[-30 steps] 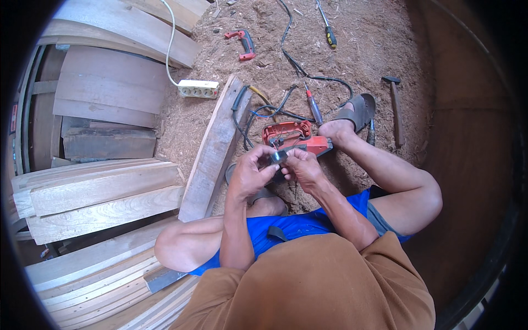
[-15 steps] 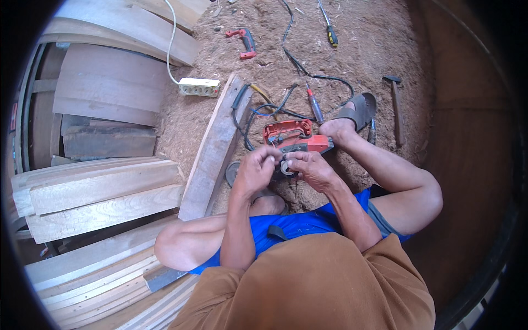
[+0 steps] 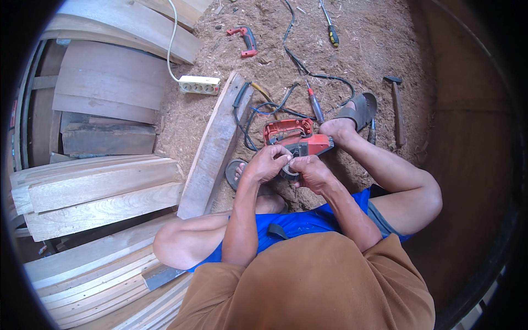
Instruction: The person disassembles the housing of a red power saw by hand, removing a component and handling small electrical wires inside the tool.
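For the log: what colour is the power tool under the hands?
Red with black parts: the power tool, seen in the head view.

Person seated on a sawdust-covered floor, knees apart, both forearms entering from the lower edge. Left hand and right hand meet over a small dark round part, fingers of both closed on it; its exact nature cannot be made out. Just beyond the hands lies a red power tool, its black cable trailing across the floor. A wooden plank lies just to the left of the hands. A white power strip sits at the plank's far end. A screwdriver lies beside the tool; a hammer lies well to the right. Stacked timber boards occupy the left side.
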`<state>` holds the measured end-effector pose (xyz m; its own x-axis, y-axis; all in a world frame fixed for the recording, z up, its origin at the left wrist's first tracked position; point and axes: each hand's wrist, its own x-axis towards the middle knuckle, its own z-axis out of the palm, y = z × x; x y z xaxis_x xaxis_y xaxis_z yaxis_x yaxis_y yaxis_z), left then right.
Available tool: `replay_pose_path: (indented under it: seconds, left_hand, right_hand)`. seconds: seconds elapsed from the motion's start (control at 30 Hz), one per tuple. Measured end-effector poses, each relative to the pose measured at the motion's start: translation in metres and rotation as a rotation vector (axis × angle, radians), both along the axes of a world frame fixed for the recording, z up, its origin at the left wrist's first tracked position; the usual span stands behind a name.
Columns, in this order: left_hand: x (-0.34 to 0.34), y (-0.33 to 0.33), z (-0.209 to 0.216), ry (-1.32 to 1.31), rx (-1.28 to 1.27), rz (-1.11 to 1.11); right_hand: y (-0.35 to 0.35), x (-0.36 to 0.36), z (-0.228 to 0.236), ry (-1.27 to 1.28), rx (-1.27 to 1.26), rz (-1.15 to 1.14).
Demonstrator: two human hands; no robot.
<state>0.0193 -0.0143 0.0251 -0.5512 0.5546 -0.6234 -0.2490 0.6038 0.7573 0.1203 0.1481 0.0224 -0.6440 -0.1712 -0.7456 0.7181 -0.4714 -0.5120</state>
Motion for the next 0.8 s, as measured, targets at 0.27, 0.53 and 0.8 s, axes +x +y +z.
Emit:
replay_pose_path:
  seconds: [0.27,0.53,0.8]
  left_hand:
    - [-0.003,0.006,0.015,-0.339,0.068,0.196]
    - [-0.001,-0.006,-0.008,-0.200,0.162,0.130]
    - [-0.002,-0.005,-0.005,-0.138,0.103,0.175]
  right_hand:
    - [0.002,0.004,0.000,-0.075,-0.062,-0.011]
    - [-0.006,-0.002,-0.003,0.040,0.176,0.111]
    - [-0.012,0.002,0.019,0.444,0.733,0.265]
